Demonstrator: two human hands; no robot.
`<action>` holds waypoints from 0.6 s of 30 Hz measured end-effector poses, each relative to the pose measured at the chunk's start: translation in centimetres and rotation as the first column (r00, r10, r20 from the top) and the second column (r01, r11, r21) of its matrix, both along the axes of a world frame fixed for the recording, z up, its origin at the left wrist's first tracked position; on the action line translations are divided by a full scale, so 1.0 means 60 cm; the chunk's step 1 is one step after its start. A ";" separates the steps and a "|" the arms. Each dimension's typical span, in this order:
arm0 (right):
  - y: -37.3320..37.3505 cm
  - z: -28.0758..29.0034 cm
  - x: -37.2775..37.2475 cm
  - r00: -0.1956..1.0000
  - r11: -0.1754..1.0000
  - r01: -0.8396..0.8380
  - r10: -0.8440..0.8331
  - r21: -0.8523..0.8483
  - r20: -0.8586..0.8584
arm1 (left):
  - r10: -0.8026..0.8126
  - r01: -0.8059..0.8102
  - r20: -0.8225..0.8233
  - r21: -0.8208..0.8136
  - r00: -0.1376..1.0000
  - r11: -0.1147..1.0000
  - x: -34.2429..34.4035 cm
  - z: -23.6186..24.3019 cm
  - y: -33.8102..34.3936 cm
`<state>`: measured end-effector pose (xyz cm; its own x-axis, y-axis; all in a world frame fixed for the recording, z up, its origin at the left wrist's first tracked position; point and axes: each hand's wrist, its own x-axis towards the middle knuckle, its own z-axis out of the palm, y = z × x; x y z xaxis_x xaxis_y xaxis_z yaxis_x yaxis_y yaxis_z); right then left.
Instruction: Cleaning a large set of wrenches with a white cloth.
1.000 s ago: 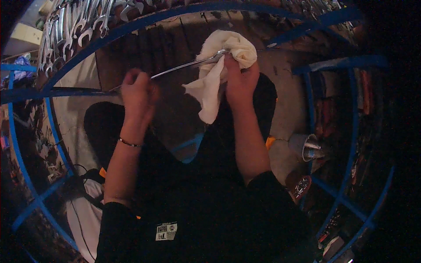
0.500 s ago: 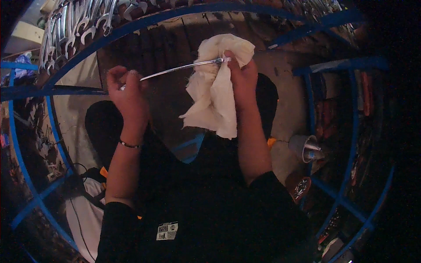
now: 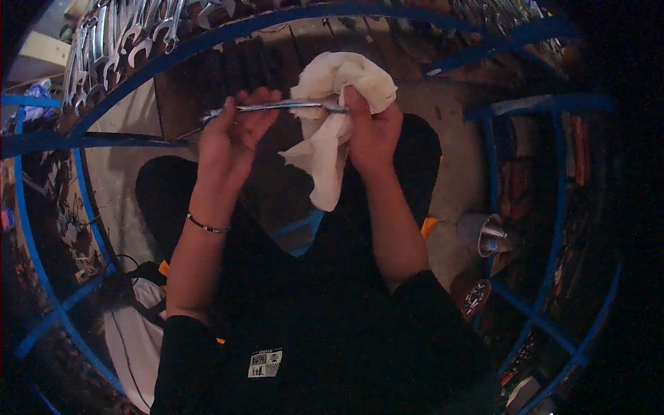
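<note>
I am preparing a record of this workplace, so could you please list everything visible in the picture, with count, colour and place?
Cloth: 1, cream, upper centre
Long tool: 1, silver, right end against the cloth
Wrenches: many, silver, upper left
Frame bars: several, blue, left, top and right
Container: 1, grey, right, holding silver objects
Bowl: 1, reddish-brown, below the container, holding small pieces
Bundle: 1, blue-purple, far upper left
Shelf items: uncountable, mostly too dark, right
Bracelet: 1, dark, left wrist
Shirt: 1, black, bottom centre
Left hand: 1, bare, at the tool
Right hand: 1, bare, gripping the cloth
</note>
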<state>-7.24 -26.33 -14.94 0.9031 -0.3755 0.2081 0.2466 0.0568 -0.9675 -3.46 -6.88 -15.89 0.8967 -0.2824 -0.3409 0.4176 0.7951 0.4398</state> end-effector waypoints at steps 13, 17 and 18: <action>-0.057 0.013 0.023 0.984 0.773 0.172 -0.108 0.611 -0.140 | 0.077 -0.112 0.269 0.116 0.960 0.987 0.020 0.010 0.036; -0.062 0.020 0.033 0.994 0.751 0.028 0.047 0.660 -0.096 | 0.043 -0.101 0.265 0.207 0.963 0.973 0.014 0.017 0.038; -0.054 0.020 0.028 0.994 0.750 0.026 0.050 0.661 -0.096 | 0.035 -0.097 0.266 0.226 0.963 0.969 0.014 0.018 0.038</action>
<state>-5.56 -29.58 -13.74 0.9101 -0.3735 -0.1798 0.1449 0.6931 -0.7061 -2.65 -4.62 -14.82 0.9764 -0.1599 -0.1450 0.2154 0.6782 0.7026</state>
